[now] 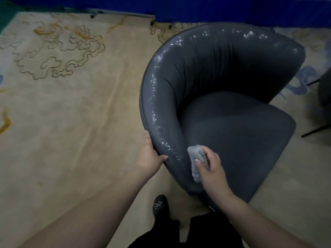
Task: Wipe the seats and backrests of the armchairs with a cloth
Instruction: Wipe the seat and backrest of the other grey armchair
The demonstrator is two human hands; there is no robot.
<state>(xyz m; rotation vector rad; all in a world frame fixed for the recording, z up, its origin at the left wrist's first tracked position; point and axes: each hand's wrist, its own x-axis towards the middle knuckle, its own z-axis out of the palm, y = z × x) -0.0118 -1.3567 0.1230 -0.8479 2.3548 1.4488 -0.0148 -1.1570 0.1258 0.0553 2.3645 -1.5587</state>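
A dark grey armchair [232, 133] with a curved backrest stands on the carpet right of centre. Its rounded top rim glistens with wet specks. My left hand [149, 154] grips the outer edge of the backrest at its near left end, thumb on the rim. My right hand [210, 165] holds a bunched grey cloth [196, 159] and presses it against the inner face of the backrest near that same end, just above the seat.
A beige patterned carpet [71, 104] spreads to the left and front. A blue wall or drape [232, 9] runs along the back. Part of another dark chair with thin black legs [322, 97] shows at the right edge. My shoe [160, 205] is below the armchair.
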